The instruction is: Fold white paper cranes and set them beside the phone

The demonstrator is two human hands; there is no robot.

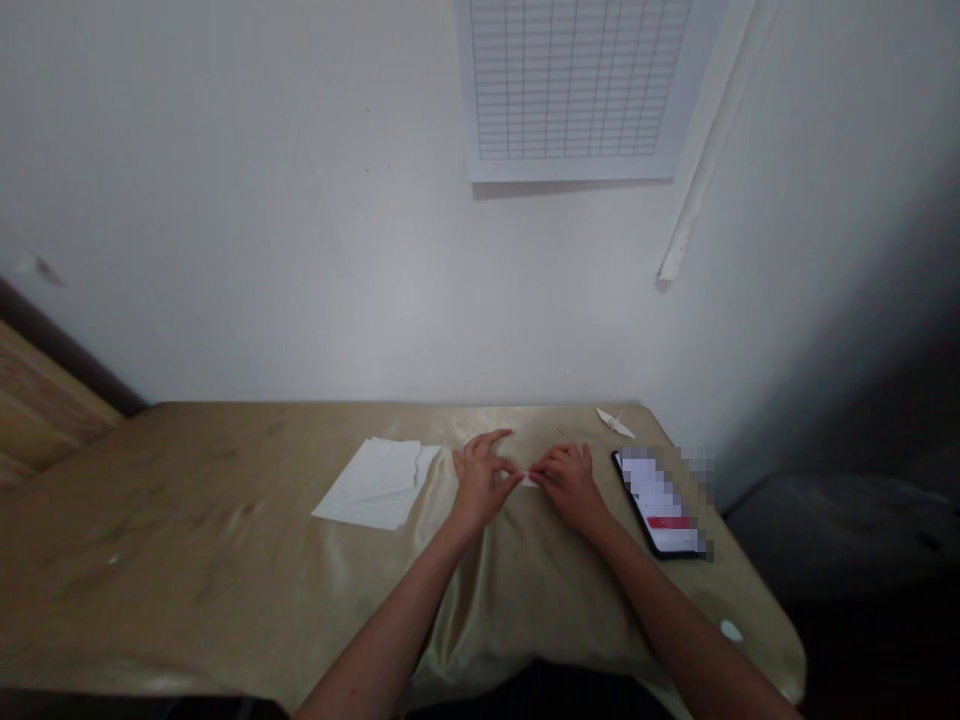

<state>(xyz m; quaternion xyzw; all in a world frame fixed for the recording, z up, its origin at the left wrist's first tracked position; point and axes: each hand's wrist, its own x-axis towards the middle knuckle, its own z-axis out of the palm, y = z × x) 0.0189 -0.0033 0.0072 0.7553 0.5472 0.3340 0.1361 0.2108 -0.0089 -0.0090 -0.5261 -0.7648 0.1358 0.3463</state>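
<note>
Paper slip [529, 480] in fingertip pinch of left hand [478, 488] and right hand [573, 486], forearms [397, 618] convergent

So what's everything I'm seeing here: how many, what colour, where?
Covered table: one, golden, lower half
Wall: one, white, behind
Grid sheet: one, white, upper wall
Strip: one, white, upper right wall
Paper sheets: several, white, left of centre
Folded paper: one, white, far right corner
Phone: one, black, table's right
Scrap: one, white, near right corner
Patterned panel: one, yellowish, left edge
Dark shape: one, unclear, right edge
Paper piece: one, white, lower centre
Forearms: two, bottom
Left hand: one, pinching the paper piece
Right hand: one, pinching it too
</note>
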